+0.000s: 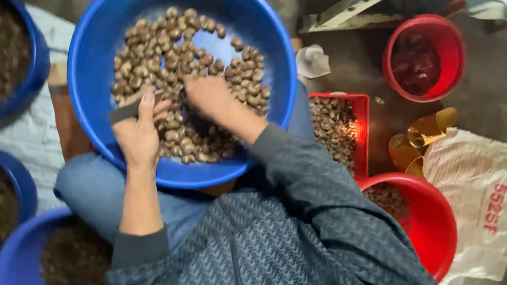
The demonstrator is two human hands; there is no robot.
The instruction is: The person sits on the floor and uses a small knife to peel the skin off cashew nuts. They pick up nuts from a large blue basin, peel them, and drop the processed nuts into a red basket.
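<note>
Seen from above, with the head at the bottom of the view. Left hand (139,128) over the near rim of a big blue basin (97,36), wrist bent, forearm bare below a pushed-up grey sleeve, index finger stretched forward onto the heap, thumb and other fingers closed around a small dark tool (125,112) whose shape cannot be made out. Right hand (208,95) reaching in from the right across the basin, palm down, fingers curled into the brown nuts (184,64); cannot tell whether pinching one or merely raking, fingertips buried among them. Right forearm angled down toward the body in a dark patterned sweater (288,263). Nuts heaped in the middle and near side of the basin, bare blue floor showing at the far side. Basin resting on the lap, knees in blue trousers beneath. Around: three more blue tubs (34,70) of dark material at the left, a red rectangular tray (365,123) of shelled pieces just right of the basin, a red bowl (437,226) near the right elbow, a red bucket (448,44) farther off, white sacks (482,199) on the floor.
</note>
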